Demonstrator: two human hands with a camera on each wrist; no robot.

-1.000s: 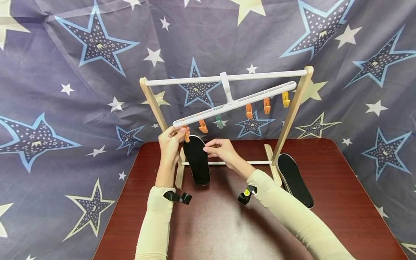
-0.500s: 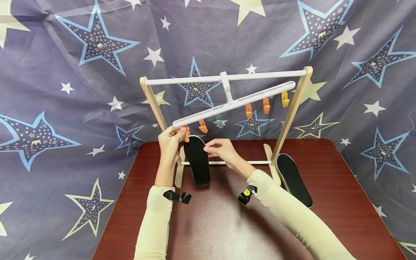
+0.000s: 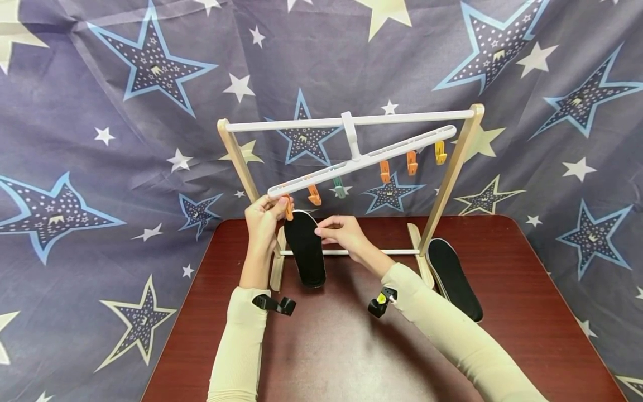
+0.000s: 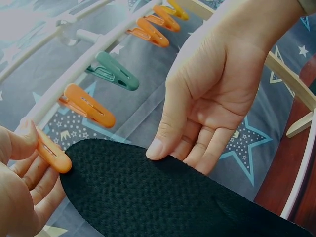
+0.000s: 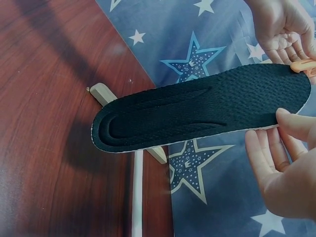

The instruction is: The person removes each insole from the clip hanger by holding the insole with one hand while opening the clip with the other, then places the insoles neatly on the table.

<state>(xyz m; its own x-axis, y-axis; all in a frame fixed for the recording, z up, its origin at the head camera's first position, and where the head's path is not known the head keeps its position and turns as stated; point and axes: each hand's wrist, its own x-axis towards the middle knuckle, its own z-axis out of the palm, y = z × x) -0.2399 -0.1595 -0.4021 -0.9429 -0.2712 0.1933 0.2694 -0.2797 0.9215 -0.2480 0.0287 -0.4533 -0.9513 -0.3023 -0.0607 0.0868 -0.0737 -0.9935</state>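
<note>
A black insole (image 3: 305, 248) with a pale edge hangs toe-up under the low left end of a white clip hanger (image 3: 321, 177). My left hand (image 3: 262, 219) pinches the orange clothespin (image 4: 53, 154) at that end between thumb and fingers. The tip of this clothespin overlaps the insole's upper left edge. On the opposite edge, my right hand (image 3: 342, 233) pinches the insole, thumb on the black face and fingers behind, as the right wrist view (image 5: 291, 158) shows.
More clips, orange (image 3: 314, 195), green (image 3: 339, 187) and yellow (image 3: 440, 152), line the tilted hanger. It hooks on a white rod (image 3: 412, 116) of a wooden-legged rack (image 3: 447, 178). A second black insole (image 3: 454, 279) lies at right on the brown table (image 3: 331, 357).
Almost nothing differs. Both hands keep their pinches on the clothespin and the insole, and the view shifts only slightly.
</note>
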